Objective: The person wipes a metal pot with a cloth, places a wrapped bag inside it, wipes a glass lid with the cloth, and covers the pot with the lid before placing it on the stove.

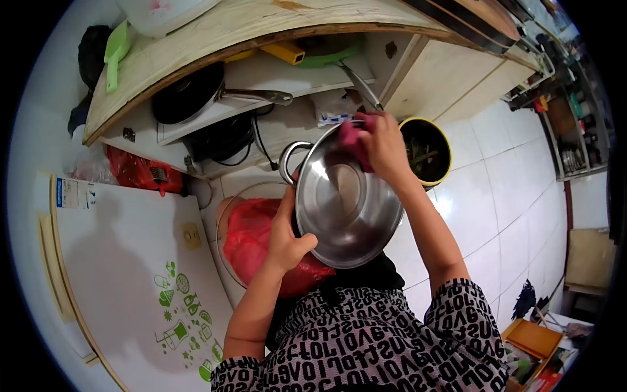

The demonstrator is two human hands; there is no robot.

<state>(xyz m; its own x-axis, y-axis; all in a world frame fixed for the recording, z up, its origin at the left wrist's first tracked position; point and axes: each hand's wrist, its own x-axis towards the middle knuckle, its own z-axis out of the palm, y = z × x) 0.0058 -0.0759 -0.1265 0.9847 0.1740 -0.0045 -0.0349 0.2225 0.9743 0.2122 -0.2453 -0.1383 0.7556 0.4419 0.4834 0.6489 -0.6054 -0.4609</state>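
A shiny metal pot (346, 209) is tilted in front of me, its open inside facing up toward the camera. My left hand (287, 238) grips its left side below the loop handle, with the thumb over the rim. In my right hand (385, 147) is a dark pink cloth (357, 144), pressed against the pot's upper right inner wall near the rim. Beneath and left of the pot lies a red plastic bag (251, 235), partly hidden by the pot and my left arm.
A shelf unit (261, 46) ahead holds a black pan (189, 95) and a green pan (326, 55). Right of the pot stands a yellow-rimmed bin (449, 157) on the tiled floor (483, 209). A white fridge (130, 261) is at left, an orange box (532, 338) at lower right.
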